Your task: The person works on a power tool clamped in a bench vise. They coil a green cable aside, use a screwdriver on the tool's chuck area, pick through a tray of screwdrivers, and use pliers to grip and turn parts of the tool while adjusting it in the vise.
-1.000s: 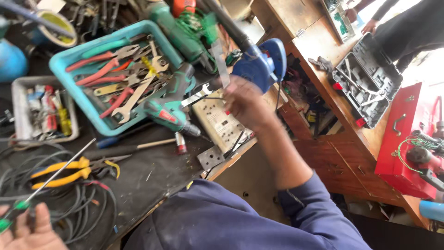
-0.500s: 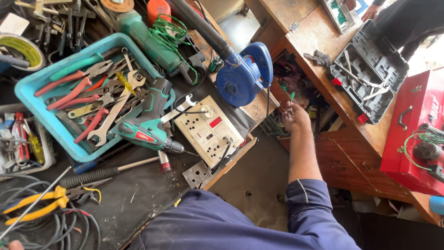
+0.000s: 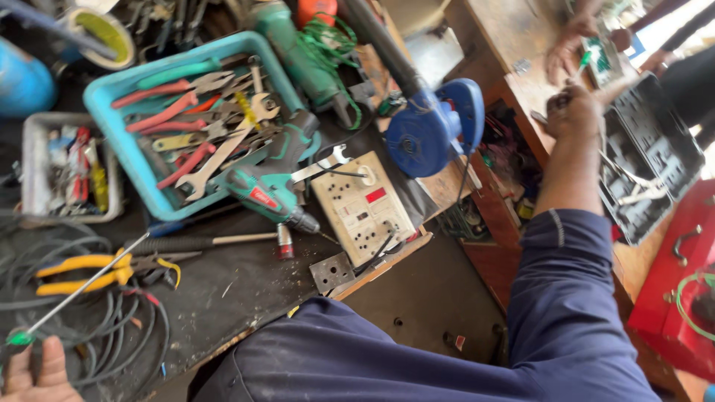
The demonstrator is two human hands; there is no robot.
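Your right hand [image 3: 573, 112] is clenched over the wooden counter [image 3: 514, 45]; your left hand [image 3: 30, 372] grasps a long screwdriver [image 3: 74, 294] beside cables [image 3: 89, 327].

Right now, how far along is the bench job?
Done: nothing finished shows; the socket board lies on the bench beside the cordless drill. In hand: the left hand holds the long screwdriver by its green handle; the right hand reaches toward the open black tool case, and what its grip holds is unclear. Left: probably most of it, since tools lie spread about.
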